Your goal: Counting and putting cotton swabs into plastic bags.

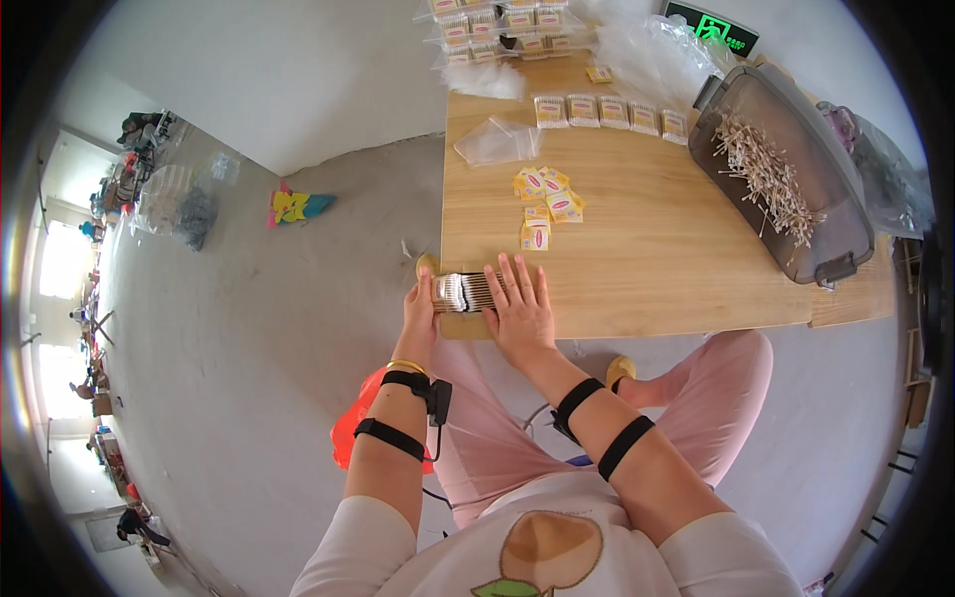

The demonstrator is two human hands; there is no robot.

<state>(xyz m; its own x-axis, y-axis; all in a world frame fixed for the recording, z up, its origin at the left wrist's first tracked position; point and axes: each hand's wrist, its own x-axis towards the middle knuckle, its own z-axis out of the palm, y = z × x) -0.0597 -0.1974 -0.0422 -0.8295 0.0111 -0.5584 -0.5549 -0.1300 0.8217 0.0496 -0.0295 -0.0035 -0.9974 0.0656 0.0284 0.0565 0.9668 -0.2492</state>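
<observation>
At the near left corner of the wooden table [637, 289] lies a flat bundle of cotton swabs [460, 293], its thin pale sticks side by side. My left hand [418, 310] grips the outer end of it, thumb along the edge and the other fingers mostly hidden. My right hand [521, 316] rests flat over the other end, fingers stretched and spread. Just beyond the hands, several small yellow-and-white printed cards [549, 197] lie in a loose pile. Farther off is a clear plastic bag [497, 142].
A grey translucent bin [721, 169] of loose cotton swabs [764, 179] stands tilted at the right. Small swab packs [599, 111] form a row at the back, with stacked packs [497, 30] behind. A red bag [356, 423] hangs by my left forearm.
</observation>
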